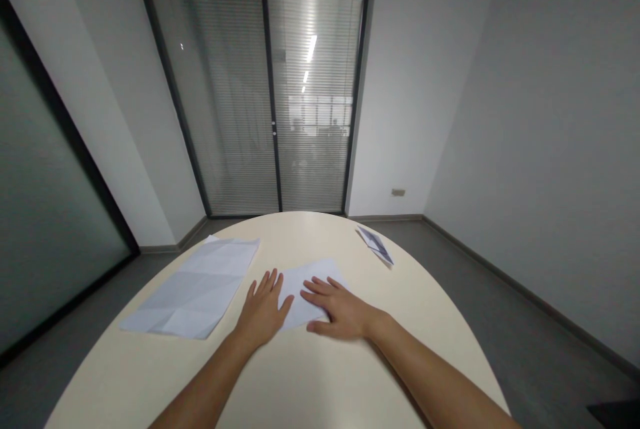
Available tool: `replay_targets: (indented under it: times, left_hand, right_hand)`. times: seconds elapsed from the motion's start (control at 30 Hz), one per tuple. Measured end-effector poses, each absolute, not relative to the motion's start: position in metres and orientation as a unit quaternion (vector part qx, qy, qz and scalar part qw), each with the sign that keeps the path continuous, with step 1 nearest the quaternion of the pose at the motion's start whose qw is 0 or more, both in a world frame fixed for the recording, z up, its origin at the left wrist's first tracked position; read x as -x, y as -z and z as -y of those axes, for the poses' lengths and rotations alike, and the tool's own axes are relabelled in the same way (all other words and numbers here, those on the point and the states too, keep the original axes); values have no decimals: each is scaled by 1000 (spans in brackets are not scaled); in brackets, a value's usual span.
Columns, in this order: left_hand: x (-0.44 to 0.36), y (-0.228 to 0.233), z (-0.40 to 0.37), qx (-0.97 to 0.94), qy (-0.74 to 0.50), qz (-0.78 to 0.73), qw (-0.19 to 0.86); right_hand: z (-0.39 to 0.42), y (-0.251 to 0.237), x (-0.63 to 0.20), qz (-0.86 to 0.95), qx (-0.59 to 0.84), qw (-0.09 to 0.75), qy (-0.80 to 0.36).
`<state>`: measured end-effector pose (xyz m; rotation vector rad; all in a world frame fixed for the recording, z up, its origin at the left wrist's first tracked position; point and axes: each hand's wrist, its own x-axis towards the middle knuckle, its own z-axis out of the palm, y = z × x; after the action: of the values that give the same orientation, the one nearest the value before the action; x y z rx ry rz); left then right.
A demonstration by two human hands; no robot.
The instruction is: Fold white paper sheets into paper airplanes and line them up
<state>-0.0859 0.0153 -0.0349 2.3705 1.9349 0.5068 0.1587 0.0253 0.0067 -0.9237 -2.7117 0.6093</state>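
Apparently I'm smoothing the small sheet [300,313], left grip [262,315] and right grip [345,312] spread wide, holding nothing; next likely calls for even pressure.

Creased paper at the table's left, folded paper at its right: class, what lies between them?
In the head view: a paper sheet, the left hand at its edge and the right hand over it.

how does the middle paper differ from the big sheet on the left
The middle paper looks smaller than the left sheet. The middle paper is partly covered by the right hand, while no hand touches the left sheet. Both are pale and lie on the table.
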Motion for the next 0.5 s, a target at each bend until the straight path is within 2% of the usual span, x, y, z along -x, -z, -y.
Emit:
replay_targets:
  times: [0.13,0.3,0.5]
  left_hand:
    - [88,29,-11,-785,-188,-590,24]
    - [86,16,2,-848,-229,-474,68]
    - [86,12,4,-854,-226,-460,92]
  right_hand:
    - [-24,-10,-157,920,321,111,-196]
    - [-23,-14,-159,917,328,139,-182]
    - [-24,-17,-164,916,315,154,-195]
